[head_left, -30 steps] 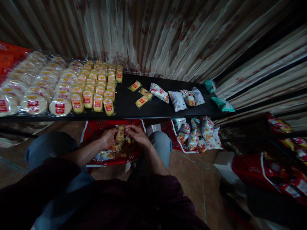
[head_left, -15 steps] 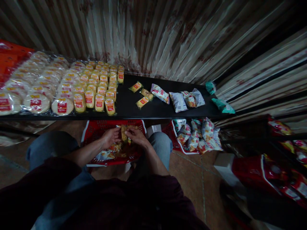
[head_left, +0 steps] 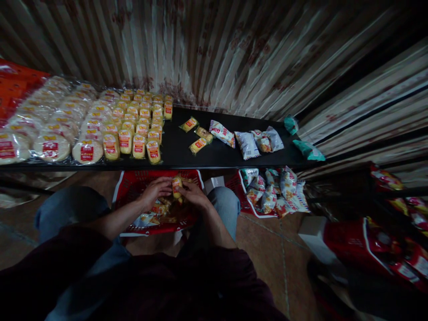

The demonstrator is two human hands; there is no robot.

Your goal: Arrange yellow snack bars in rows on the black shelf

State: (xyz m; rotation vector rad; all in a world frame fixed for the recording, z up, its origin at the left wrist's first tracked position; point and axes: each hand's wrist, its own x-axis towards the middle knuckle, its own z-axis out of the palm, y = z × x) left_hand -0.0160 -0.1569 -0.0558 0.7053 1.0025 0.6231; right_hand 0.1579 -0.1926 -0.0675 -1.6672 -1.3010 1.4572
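Observation:
Both my hands are over a red basket [head_left: 133, 185] on the floor between my knees. My left hand [head_left: 155, 189] and my right hand [head_left: 191, 192] are closed together on a small yellow snack packet [head_left: 176, 185], held upright between the fingers. More wrapped packets [head_left: 157, 213] lie in the basket under my hands. Just beyond the basket runs a black shelf [head_left: 177, 147]. On its left part stand rows of small yellow packets [head_left: 138, 129] and round packaged breads [head_left: 50, 133].
Three loose yellow packets [head_left: 197, 133] and several white snack bags [head_left: 247, 142] lie mid-shelf, with green packets [head_left: 307, 149] at its right end. A second red basket [head_left: 240, 196] holds snack bags at right. Red-wrapped goods [head_left: 384, 240] fill the lower right. A corrugated wall [head_left: 217, 53] stands behind.
My hands have stayed over the basket and worked the packet between them; it now shows upright at my fingertips with its label showing. The view has dipped slightly.

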